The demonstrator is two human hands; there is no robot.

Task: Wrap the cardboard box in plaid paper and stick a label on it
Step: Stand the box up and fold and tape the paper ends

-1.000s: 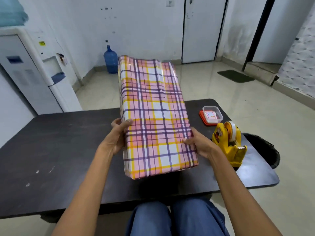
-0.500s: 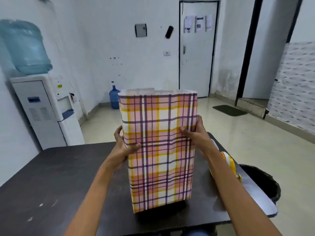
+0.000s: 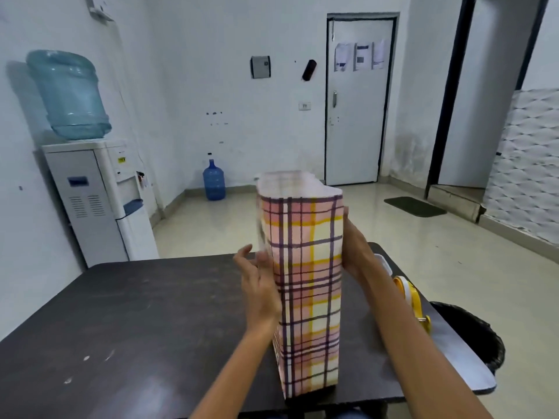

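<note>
**Desk:** What has changed on your end?

**Operator:** The box (image 3: 305, 282) is up on end. A second ago it lay long and flat in both hands, leaning over the table (image 3: 136, 313). Half a second ago it stood upright with its broad face toward me. Now it has been turned about a quarter, so I'm looking at a narrow face, with its bottom end down on the near edge of the table.

**Desk:** And the hands?

**Operator:** My left hand (image 3: 257, 285) has let go of its hold. The fingers are straight and spread, flat beside the left face. There's motion blur there, so I can't say whether it's touching or a hair off. My right hand (image 3: 354, 252) has its palm against the right face with the thumb up along the edge. The fingers are hidden behind the box, so I can't tell if they hook round it.

**Desk:** Where does that leave the wrap?

**Operator:** The sides look covered in plaid. At the top, the paper (image 3: 290, 182) stands up past the box as an open sleeve showing its white inside, so that end isn't folded. I'd judge that standing the box up was done to get at it. Folding the flaps down comes next, then taping them. The tape dispenser (image 3: 411, 300) sits just right of my right forearm. I see no label on the faces toward me.

**Desk:** Any risk?

**Operator:** It's tall and standing near the table edge, so it could tip if the right hand eases off.
</note>
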